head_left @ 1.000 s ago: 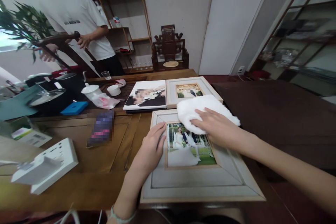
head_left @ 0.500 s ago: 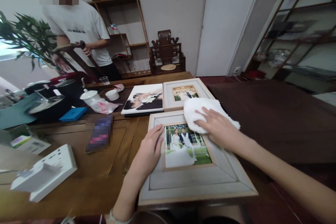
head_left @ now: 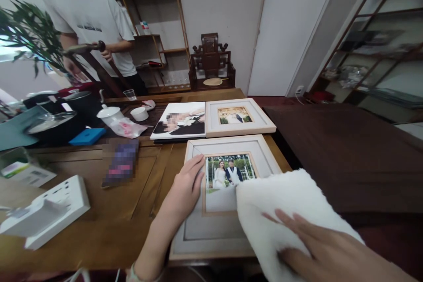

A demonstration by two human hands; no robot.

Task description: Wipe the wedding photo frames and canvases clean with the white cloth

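Observation:
A light grey picture frame with a wooden inner edge lies near the table's front, a wedding photo in its middle. My left hand rests flat on the frame's left border, fingers stretched out toward the photo's upper left corner. In my right hand is a white fluffy cloth, held over the frame's right side. The cloth hides the photo's lower right part and much of the right border.
Behind it lie a second framed photo and a white-edged photo panel. A power strip, blue box, teapot and cup occupy the left. A person in a white T-shirt stands beyond, near a chair.
My right hand has drawn the white cloth from the frame's upper right edge toward me and to the right. My left hand stays on the left border.

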